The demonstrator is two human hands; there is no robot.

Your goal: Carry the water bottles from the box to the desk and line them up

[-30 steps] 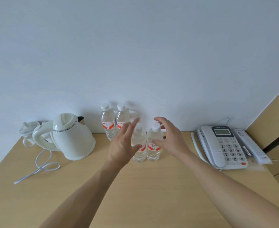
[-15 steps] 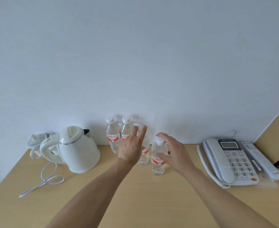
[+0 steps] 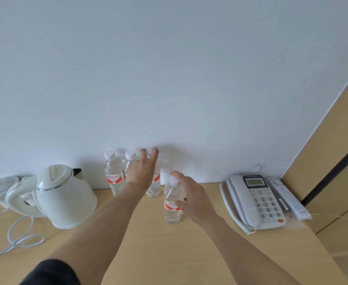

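Left hand: the left hand (image 3: 141,171) reaches to the back edge of the desk (image 3: 169,254), fingers spread, palm laid against the third bottle (image 3: 154,183). Whether it grips that bottle, I cannot tell; the palm hides the contact.
Right hand: the right hand (image 3: 191,197) curls loosely around the front bottle (image 3: 172,202), thumb by the cap, fingers at the label. Touching or just off it? Too close to call.
Back row: the leftmost bottle (image 3: 113,173) and the second bottle (image 3: 130,161) stand upright along the back edge, touching or nearly so. The third stands right beside them.
Front bottle: upright, and nearer the front edge than the row. It's out of line!
Key relation: its slot lies away from the person and a touch left, beside the third bottle. Long axis vertical. The right hand is nearer, already on it.
Look: clear plastic, white caps, red-and-white labels, all seemingly full.
Neighbours: kettle (image 3: 64,194) toward the left edge, telephone (image 3: 255,200) toward the right.
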